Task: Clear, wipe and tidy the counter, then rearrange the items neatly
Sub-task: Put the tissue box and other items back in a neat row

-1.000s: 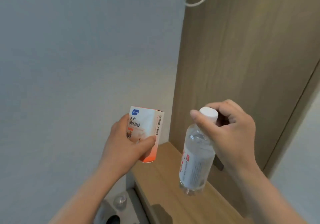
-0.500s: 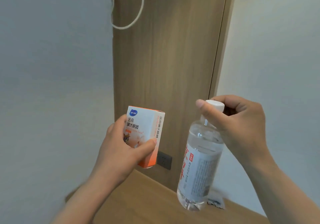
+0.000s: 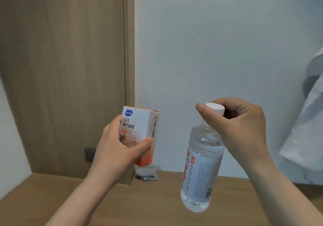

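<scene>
Wood bench [image 3: 157, 208] below me, wood panel [image 3: 61, 68] and white wall [image 3: 209, 51] behind. My left fingers [image 3: 143, 144] are wrapped round a white-and-orange box [image 3: 139, 129], held upright in the air over the bench. My right fingers [image 3: 232, 104] pinch the white cap [image 3: 216, 107] of a clear water bottle [image 3: 201, 169]; it hangs tilted, off the surface. Small crumpled packet [image 3: 146, 173] lies at the bench's back edge by the wall.

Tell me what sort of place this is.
Probably a bedroom or hotel room: a wooden counter against a wood wall panel with a dark socket, plus white fabric at right.
</scene>
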Demonstrator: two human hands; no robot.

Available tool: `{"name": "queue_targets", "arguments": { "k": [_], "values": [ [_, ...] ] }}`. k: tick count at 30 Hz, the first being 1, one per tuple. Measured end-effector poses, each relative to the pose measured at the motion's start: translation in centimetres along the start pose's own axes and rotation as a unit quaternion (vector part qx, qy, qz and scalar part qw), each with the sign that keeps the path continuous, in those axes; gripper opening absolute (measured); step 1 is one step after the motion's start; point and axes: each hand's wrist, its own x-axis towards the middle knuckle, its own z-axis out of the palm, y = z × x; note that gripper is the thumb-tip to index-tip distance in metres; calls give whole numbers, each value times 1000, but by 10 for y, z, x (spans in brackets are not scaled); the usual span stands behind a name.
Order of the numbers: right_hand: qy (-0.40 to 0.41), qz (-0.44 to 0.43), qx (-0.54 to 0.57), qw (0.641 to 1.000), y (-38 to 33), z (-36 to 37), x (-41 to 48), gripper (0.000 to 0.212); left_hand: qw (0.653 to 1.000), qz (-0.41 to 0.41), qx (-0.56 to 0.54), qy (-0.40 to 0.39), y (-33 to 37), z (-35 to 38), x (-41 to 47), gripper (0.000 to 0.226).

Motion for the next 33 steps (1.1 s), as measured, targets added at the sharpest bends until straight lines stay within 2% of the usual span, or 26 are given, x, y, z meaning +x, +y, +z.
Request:
{"name": "queue_targets", "arguments": {
  "k": [7, 16, 19, 24, 33],
  "values": [
    [15, 20, -54, 998, 46, -98, 13, 25, 999, 5, -19, -44, 25, 108, -16, 42],
    [-38, 54, -103, 992, 129, -156, 34, 23, 997, -55, 16, -52, 8, 199, -35, 44],
    [-48, 68, -111, 990, 159, -157, 38, 23, 996, -75, 28, -51, -2, 210, -32, 47],
    [-72, 91, -136, 984, 209, -136, 48, 24, 994, -91, 49, -48, -32, 220, -11, 38],
    [-139, 140, -200, 960, 294, -63, 79, 25, 985, -139, 64, -77, -105, 230, 55, 50]
  ]
}}
